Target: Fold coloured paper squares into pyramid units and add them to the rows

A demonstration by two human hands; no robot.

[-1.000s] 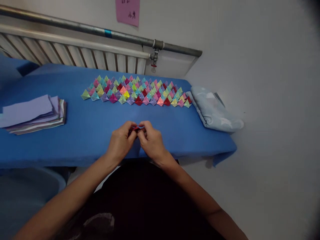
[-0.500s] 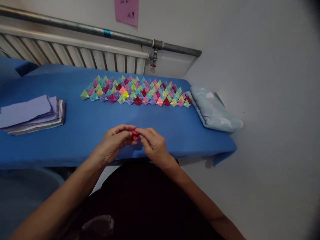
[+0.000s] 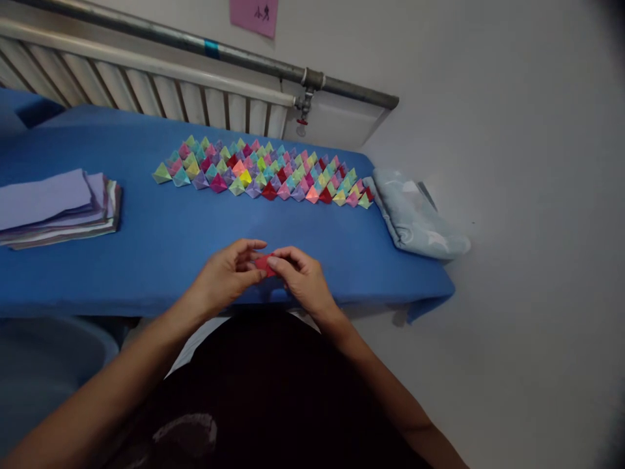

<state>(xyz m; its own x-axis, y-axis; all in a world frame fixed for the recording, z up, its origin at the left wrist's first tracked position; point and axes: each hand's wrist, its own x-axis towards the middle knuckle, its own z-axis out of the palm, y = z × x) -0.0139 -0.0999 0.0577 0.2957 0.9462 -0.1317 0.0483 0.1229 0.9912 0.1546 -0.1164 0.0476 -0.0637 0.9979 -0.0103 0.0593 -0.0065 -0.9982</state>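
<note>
Little red paper [image 3: 264,265] over the blue surface [image 3: 170,241]
The right hand [image 3: 306,278] pinches it in its fingers. The left hand [image 3: 222,275] curves close by; I can't tell if its fingers grip.

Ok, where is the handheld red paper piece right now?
In the head view, the red paper piece is near the picture's middle, held by the right hand, with the left hand at its left side, below the colourful paper rows.

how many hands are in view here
2: the left hand at the left side of the small red paper, and the right hand pinching its right side. No other hands show.
</note>
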